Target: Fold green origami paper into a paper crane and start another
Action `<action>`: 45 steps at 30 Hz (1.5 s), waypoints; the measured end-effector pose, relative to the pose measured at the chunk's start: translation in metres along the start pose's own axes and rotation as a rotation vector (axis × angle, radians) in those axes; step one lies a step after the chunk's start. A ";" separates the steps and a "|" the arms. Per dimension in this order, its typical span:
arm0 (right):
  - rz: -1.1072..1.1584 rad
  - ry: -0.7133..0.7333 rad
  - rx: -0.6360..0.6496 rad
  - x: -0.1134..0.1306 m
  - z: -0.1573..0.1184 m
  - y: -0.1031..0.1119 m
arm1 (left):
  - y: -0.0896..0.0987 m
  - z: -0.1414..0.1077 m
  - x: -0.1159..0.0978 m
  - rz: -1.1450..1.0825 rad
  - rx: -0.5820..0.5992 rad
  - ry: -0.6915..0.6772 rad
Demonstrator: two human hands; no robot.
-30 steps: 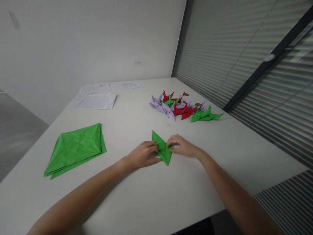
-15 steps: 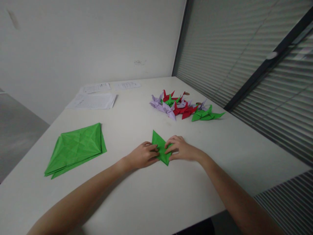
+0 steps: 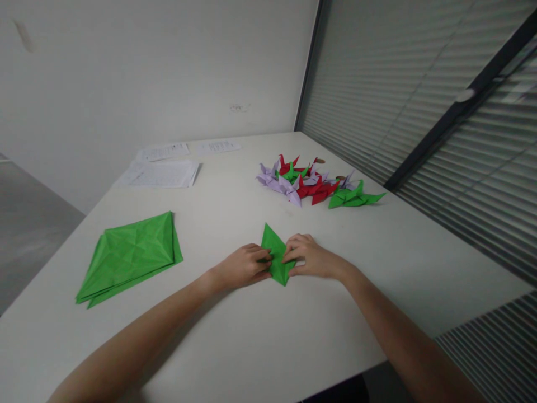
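A small green folded origami paper (image 3: 276, 252), shaped like a diamond, lies on the white table between my two hands. My left hand (image 3: 248, 265) is closed at its left edge, with the fingers curled onto the paper. From the right side, my right hand (image 3: 305, 256) grips the opposite edge, its fingertips bent over the paper. The fingers hide both side corners, while the top and bottom points show.
A stack of creased green paper sheets (image 3: 134, 252) lies at the left. Beyond my hands is a pile of red, purple and green folded paper cranes (image 3: 312, 184). Printed papers (image 3: 163, 173) lie at the back left of the table (image 3: 235, 347). Window blinds (image 3: 403, 101) border the right side.
The green paper has turned slightly, its top point shifting right and its bottom point left. Both hands stay on it with only small finger movements.
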State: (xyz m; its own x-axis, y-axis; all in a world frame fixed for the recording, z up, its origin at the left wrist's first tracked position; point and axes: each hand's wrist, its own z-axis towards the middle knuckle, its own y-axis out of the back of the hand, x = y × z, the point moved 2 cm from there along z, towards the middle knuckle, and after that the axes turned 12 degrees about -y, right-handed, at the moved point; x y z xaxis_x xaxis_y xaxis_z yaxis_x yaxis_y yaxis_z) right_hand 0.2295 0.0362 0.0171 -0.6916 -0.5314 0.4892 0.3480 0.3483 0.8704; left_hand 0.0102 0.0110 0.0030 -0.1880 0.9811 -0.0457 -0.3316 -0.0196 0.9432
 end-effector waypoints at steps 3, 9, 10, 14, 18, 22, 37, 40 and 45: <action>0.026 0.010 0.014 -0.001 0.001 -0.001 | 0.000 0.000 0.000 -0.017 -0.003 0.000; 0.052 0.022 0.017 0.003 0.001 0.002 | -0.001 0.000 0.001 -0.027 0.016 0.029; 0.060 0.027 0.011 0.004 0.001 0.002 | -0.001 0.000 0.000 -0.022 0.018 0.030; 0.077 0.035 0.000 0.006 -0.002 0.003 | 0.001 0.000 -0.002 -0.018 0.014 0.037; 0.088 0.051 0.017 0.004 -0.003 0.003 | 0.003 0.000 -0.003 -0.052 0.001 0.036; 0.105 0.059 0.030 0.001 -0.003 0.003 | 0.004 0.000 -0.004 -0.135 -0.009 0.073; 0.159 0.035 0.009 0.004 -0.003 0.004 | 0.003 0.000 0.010 -0.551 -0.269 0.513; 0.197 0.049 0.003 0.005 -0.004 0.004 | 0.007 0.004 0.003 -0.432 -0.238 0.476; 0.182 0.068 -0.092 0.007 -0.001 0.000 | 0.006 0.006 -0.007 -0.282 -0.225 0.420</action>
State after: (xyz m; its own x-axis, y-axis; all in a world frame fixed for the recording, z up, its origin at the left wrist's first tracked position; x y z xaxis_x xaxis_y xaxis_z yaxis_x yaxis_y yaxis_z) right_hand 0.2251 0.0318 0.0207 -0.5687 -0.5178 0.6391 0.5218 0.3735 0.7670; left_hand 0.0151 0.0054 0.0114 -0.4010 0.7941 -0.4567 -0.6027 0.1468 0.7843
